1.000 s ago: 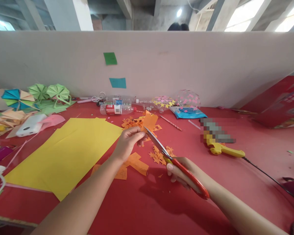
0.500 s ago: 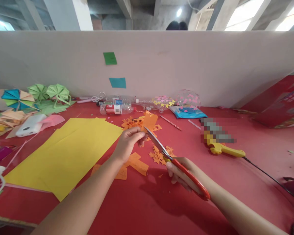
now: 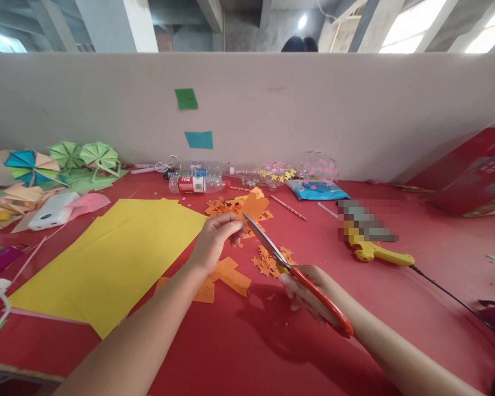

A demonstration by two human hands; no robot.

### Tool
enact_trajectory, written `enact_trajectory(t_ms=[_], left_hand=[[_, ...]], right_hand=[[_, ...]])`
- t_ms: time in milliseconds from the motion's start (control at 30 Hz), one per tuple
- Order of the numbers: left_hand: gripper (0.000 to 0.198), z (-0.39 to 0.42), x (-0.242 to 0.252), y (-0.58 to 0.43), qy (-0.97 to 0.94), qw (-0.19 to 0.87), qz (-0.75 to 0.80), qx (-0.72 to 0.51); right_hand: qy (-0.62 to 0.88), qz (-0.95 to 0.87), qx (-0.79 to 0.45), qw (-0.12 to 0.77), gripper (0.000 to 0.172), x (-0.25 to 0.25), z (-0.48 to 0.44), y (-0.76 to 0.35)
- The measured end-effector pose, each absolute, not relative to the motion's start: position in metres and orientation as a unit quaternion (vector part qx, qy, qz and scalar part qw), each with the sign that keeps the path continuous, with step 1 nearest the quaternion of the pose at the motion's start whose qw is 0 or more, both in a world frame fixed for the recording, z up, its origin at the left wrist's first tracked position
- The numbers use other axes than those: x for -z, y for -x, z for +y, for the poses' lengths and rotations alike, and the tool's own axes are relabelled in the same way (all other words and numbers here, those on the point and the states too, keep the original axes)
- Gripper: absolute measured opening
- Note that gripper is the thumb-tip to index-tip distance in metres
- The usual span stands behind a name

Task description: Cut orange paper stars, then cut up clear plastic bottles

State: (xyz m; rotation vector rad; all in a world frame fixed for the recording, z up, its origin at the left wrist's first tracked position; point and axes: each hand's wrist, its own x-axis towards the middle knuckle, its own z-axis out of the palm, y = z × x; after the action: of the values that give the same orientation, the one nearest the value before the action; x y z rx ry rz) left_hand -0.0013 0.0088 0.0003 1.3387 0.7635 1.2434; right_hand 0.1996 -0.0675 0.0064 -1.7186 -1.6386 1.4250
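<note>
My left hand (image 3: 215, 240) pinches a small piece of orange paper (image 3: 253, 207) and holds it up over the red table (image 3: 239, 341). My right hand (image 3: 304, 291) grips red-handled scissors (image 3: 297, 278), whose blades point up-left and meet the orange paper's lower edge. Small orange cut-out stars (image 3: 270, 263) lie in a heap under the blades. More orange scraps (image 3: 225, 275) lie below my left hand. Another scatter of orange offcuts (image 3: 220, 207) lies behind the held paper.
Large yellow sheets (image 3: 111, 258) cover the table's left half. Folded paper fans (image 3: 82, 157) and a white device (image 3: 51, 217) sit far left. A plastic bottle (image 3: 193, 184), a star-filled clear balloon (image 3: 315, 168) and a yellow glue gun (image 3: 379, 254) with its cord lie along the back and right.
The orange paper has tilted slightly in my left hand. The scissors and both hands stay almost in place.
</note>
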Motion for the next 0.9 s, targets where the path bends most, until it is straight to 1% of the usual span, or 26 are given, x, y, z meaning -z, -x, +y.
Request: enact_trajectory(t_ms=[367, 633, 733, 900], left_hand=[[0.014, 0.013, -0.002, 0.002, -0.533, 0.546, 0.335, -0.553], [0.019, 0.012, -0.005, 0.006, -0.599, 0.471, 0.365, -0.535], [0.018, 0.011, -0.008, 0.007, -0.617, 0.448, 0.377, -0.525], [0.017, 0.008, -0.013, 0.007, -0.680, 0.368, 0.377, -0.510]], right_hand=[[0.606, -0.588, -0.506, 0.175, 0.044, -0.010, -0.068, -0.201], [0.580, -0.617, -0.504, 0.171, 0.044, -0.013, -0.071, -0.203], [0.575, -0.616, -0.511, 0.169, 0.043, -0.015, -0.071, -0.204], [0.582, -0.603, -0.517, 0.173, 0.044, -0.016, -0.070, -0.203]])
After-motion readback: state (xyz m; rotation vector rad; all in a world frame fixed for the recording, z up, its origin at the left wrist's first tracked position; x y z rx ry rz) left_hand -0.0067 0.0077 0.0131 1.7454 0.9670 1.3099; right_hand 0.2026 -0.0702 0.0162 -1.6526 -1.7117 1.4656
